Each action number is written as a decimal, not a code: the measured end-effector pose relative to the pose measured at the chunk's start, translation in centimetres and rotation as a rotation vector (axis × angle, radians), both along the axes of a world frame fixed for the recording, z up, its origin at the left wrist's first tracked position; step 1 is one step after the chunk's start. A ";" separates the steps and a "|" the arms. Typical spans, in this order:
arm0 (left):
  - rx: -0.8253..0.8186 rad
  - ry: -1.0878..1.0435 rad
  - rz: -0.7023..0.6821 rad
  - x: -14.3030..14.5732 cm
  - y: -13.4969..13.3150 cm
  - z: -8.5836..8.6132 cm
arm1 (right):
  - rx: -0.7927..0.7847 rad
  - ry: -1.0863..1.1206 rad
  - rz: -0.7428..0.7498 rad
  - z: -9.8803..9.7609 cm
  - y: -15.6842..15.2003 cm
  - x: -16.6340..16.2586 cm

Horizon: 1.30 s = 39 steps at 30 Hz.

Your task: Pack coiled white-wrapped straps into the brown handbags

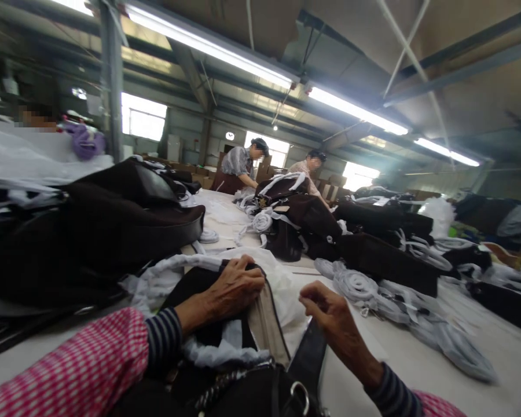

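Note:
A black handbag point(226, 399) lies in front of me, its beige-edged zipper opening point(267, 324) facing up. My left hand point(238, 284) is closed on the bag's far edge at the end of the zipper. Right of the bag, my right hand point(325, 310) is raised with thumb and fingers pinched together; what they hold, if anything, is too small to make out. Beneath it runs a black strap point(308, 356). A handle wrapped in white padding point(173, 275) curves past my left wrist. A silver ring point(301, 394) shows at the bag's near side.
Black bags point(91, 243) are heaped at the left, with another pile point(382, 258) at the right. Coiled straps in clear wrapping point(360, 284) lie on the white table point(347, 376). Two people point(238, 162) work across the table; another person's head shows at far left.

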<state>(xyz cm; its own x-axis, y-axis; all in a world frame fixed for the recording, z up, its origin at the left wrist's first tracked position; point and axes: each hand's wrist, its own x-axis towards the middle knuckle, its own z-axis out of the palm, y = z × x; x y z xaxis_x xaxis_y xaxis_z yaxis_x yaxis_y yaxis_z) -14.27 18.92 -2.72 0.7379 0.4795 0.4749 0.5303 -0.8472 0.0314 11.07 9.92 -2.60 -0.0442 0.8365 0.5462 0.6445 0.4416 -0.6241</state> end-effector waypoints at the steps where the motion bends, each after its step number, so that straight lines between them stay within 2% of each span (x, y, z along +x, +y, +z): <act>1: -0.001 0.007 -0.002 -0.1 0.0 0.1 | -0.065 0.070 -0.019 -0.2 -0.1 0.8; 4: 0.004 0.016 0.015 -0.2 0.1 0.1 | -0.203 0.150 -0.059 -1.0 0.5 2.5; 7: 0.020 0.026 0.022 -0.3 0.2 -0.1 | -0.217 0.168 -0.075 -1.3 1.2 2.8; 13: 0.038 0.028 0.037 0.2 -0.1 -0.3 | -0.155 0.102 -0.010 1.0 2.4 0.1; 16: 0.063 0.031 0.060 0.6 -0.4 -0.8 | -0.143 0.070 0.038 2.5 4.2 -2.3; 19: 0.110 0.036 0.057 1.1 -0.4 -2.0 | -0.093 0.016 0.116 4.1 7.6 -5.9; 23: 0.103 0.032 0.045 2.1 0.4 -3.7 | 0.002 -0.282 0.169 6.3 13.2 -12.2; 25: 0.080 0.041 0.042 2.7 0.9 -4.1 | -0.008 -0.382 0.196 6.6 16.1 -15.3; 30: 0.061 -0.022 0.159 3.7 1.9 -4.8 | -0.119 -0.586 0.212 4.6 22.9 -19.4; 34: 0.092 -0.015 0.147 3.8 3.3 -5.8 | -0.183 -0.689 0.159 2.5 27.0 -19.5; 39: 0.021 -0.019 0.322 5.1 4.4 -7.0 | -0.222 -0.768 0.148 0.9 30.7 -19.2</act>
